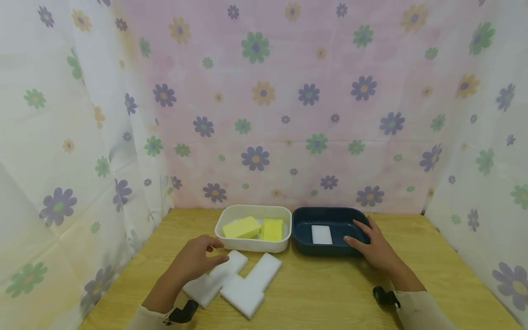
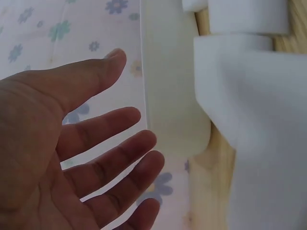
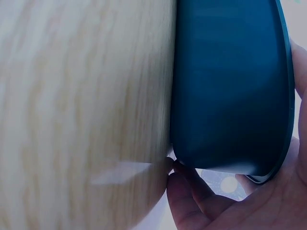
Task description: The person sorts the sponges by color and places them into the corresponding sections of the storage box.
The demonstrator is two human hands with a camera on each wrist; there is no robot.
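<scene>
My left hand [image 1: 195, 261] hovers above the white foam blocks on the table, just in front of the white tub [image 1: 220, 234]. Its fingers are loosely bent with nothing between them; the left wrist view shows the bare palm [image 2: 33, 158]. Several white blocks [image 1: 243, 295] lie overlapping below it. Two yellow sponges [image 1: 272, 229] sit in the white tub. My right hand [image 1: 379, 247] grips the right end of the dark blue tub [image 1: 317, 250], thumb over the rim and fingers round the end. One white block [image 1: 321, 234] lies inside that tub.
Both tubs stand side by side near the back edge of the wooden table [image 1: 330, 298]. A flower-print cloth [image 1: 288, 137] hangs behind and at both sides. Black wrist cameras [image 1: 385, 296] sit on both wrists.
</scene>
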